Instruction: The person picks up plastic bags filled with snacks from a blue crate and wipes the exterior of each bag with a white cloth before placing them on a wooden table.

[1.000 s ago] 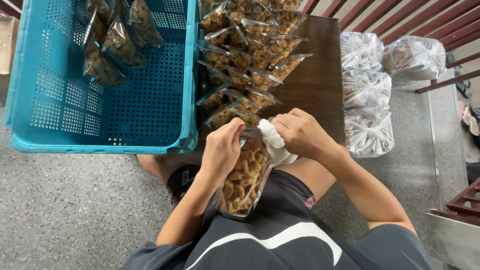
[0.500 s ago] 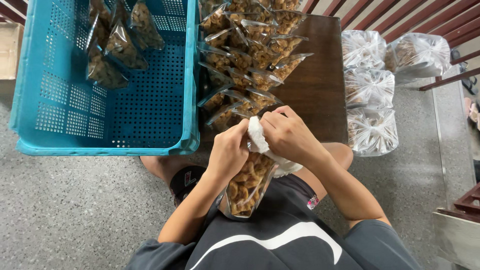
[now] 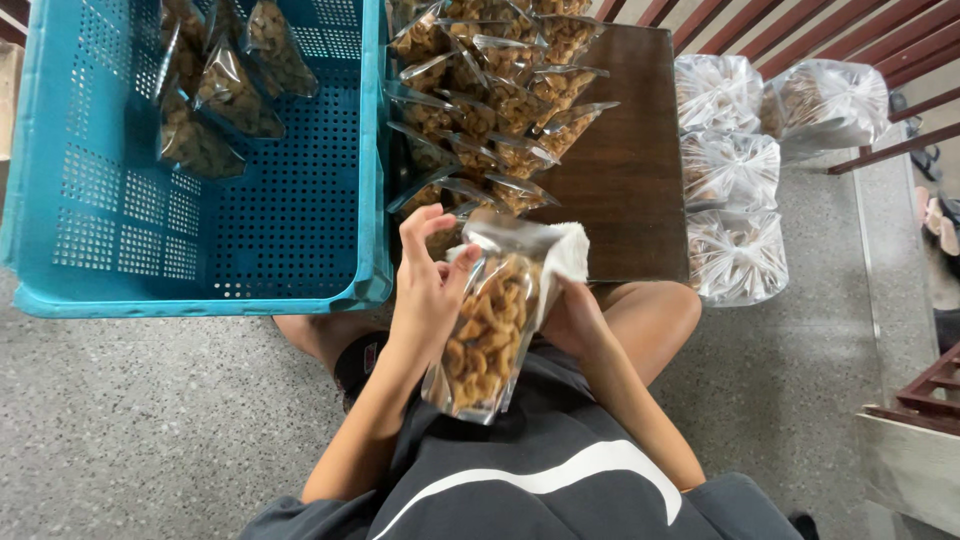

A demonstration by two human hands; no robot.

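Note:
A clear pouch of brown snacks (image 3: 490, 335) stands tilted over my lap. My left hand (image 3: 428, 290) grips its left side, fingers partly spread near the top. Behind the pouch, my right hand (image 3: 572, 318) holds a white cloth (image 3: 568, 252) against the pouch's upper right edge. Just beyond my hands, a row of several filled snack pouches (image 3: 490, 100) lies overlapped on a dark wooden table (image 3: 625, 170).
A blue perforated crate (image 3: 200, 200) at the left holds several snack pouches (image 3: 215, 85) in its far corner. Large clear bags of snacks (image 3: 735, 170) sit on the speckled floor at the right. Red-brown railings (image 3: 905, 150) run along the right side.
The pouch has turned more upright and risen. My right hand slid from the top of the pouch down behind it with the cloth. My left hand shifted up the left side.

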